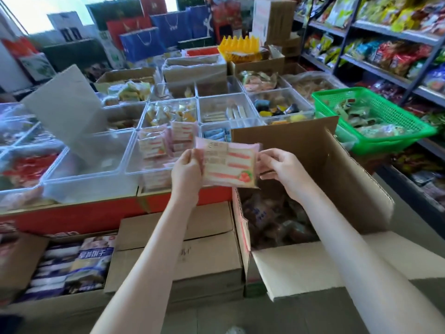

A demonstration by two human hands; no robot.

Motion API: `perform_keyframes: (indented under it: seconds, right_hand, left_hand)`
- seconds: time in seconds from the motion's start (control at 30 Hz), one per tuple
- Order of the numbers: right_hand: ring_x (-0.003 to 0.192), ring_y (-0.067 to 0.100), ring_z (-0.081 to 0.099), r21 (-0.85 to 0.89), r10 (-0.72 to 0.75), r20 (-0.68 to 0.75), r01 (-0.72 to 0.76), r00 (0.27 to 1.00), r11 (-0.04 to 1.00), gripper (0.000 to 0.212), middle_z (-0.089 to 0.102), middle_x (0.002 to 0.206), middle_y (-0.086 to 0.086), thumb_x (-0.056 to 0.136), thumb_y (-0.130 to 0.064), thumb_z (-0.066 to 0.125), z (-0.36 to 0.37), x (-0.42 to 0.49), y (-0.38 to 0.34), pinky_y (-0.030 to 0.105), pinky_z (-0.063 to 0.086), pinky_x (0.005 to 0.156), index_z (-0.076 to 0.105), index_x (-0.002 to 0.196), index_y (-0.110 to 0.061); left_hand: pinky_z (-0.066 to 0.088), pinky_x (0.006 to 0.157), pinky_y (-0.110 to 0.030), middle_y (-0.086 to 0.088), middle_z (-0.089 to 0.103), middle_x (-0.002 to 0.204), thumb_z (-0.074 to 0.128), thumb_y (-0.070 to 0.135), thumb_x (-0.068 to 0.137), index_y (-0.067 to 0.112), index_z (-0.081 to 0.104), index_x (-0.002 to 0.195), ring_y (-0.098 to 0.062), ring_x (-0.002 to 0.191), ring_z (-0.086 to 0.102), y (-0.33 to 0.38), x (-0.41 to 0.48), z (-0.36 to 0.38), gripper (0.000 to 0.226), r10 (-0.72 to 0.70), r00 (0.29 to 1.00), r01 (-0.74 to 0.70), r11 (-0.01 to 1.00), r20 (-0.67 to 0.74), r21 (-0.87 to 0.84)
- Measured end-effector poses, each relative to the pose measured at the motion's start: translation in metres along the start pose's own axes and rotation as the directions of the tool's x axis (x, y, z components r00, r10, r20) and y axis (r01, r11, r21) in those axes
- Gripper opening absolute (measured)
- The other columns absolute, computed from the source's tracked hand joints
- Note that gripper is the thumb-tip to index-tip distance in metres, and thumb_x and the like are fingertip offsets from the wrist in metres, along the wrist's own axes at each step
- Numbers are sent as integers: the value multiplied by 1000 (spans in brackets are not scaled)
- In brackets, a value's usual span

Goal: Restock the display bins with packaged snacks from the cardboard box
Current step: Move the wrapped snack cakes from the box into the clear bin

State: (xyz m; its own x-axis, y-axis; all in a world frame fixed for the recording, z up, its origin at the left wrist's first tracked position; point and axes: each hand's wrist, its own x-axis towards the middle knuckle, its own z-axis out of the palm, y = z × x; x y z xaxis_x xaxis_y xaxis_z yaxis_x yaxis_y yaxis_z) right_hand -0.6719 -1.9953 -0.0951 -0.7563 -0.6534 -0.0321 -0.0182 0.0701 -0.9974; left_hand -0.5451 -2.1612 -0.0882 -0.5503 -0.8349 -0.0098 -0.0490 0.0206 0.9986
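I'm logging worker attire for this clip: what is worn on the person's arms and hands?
Nothing shows. The left forearm and right forearm are bare, no sleeve in view. The left hand and right hand have no gloves; no watch or bracelet shows.

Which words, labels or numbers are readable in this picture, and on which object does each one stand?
"早餐饼干", probably, as it is partly blurred: on the blue packets, lower left.
On the pink snack packet, gripped by the left hand and the right hand: print too blurred to read.
On the brown packets in the cardboard box: blue print, unreadable.
On the shelf packages: too small to read.
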Motion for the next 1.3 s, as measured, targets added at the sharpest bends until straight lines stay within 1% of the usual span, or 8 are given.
perform_keyframes:
  seconds: [0.2,0.43,0.57,0.67,0.8,0.97,1.07,1.3]
  right_hand:
    - [62,11,57,-58,-60,59,63,996,996,6,63,69,-1,89,-16,64,65,36,-18,23,47,56,62,84,-13]
    - [46,-4,51,-273,-98,23,101,995,957,13,60,66,-3,89,-13,63,168,150,-15,10,38,46,59,77,-16]
    - [64,11,59,-447,-125,-83,75,989,891,11,65,73,1,88,-14,63,218,238,0,24,46,60,61,78,-17]
    - [81,24,64,-574,-159,-182,26,970,819,6,70,85,9,88,-14,61,237,296,18,33,49,74,65,85,-12]
    - [86,32,62,-617,-154,-318,-81,936,782,11,68,90,17,86,-9,55,238,348,49,32,47,72,61,89,0]
    - [88,30,58,-619,-126,-407,-172,904,767,11,66,95,17,90,-10,52,229,387,73,29,35,65,58,91,-2]
    - [89,30,59,-608,-107,-419,-190,902,771,10,66,94,15,89,-9,52,227,402,84,32,41,67,60,93,-4]
    - [86,27,57,-578,-44,-409,-222,911,785,14,66,94,15,92,-9,49,234,426,100,28,34,64,60,99,-2]
  left_hand:
    - [51,86,-53,-4,65,84,45,29,99,24,63,74,-22,84,59,-6,35,-61,32,-16,999,15,1000,-36,-21]
    - [47,68,-38,7,56,63,48,31,94,25,62,66,-14,63,48,-37,152,-132,31,0,991,16,993,-131,119]
    - [42,72,-27,5,63,79,45,19,97,24,64,83,-15,74,55,-47,237,-146,24,0,994,37,945,-114,324]
    - [45,81,-29,-9,68,101,43,16,95,14,68,97,-28,97,60,-54,300,-138,25,-25,998,52,882,-63,468]
    - [53,85,-40,-12,66,105,41,6,86,13,61,108,-29,98,62,-72,352,-108,31,-140,990,120,905,20,407]
    - [46,69,-25,-5,55,106,41,-2,89,5,42,124,-18,92,55,-92,384,-74,35,-245,955,183,930,167,319]
    - [45,56,-17,-3,55,110,43,-3,89,6,33,130,-14,85,54,-104,402,-64,43,-277,932,203,933,235,297]
    - [56,76,-27,0,52,117,46,-5,86,16,17,148,-22,111,58,-123,434,-55,71,-326,865,227,932,382,283]
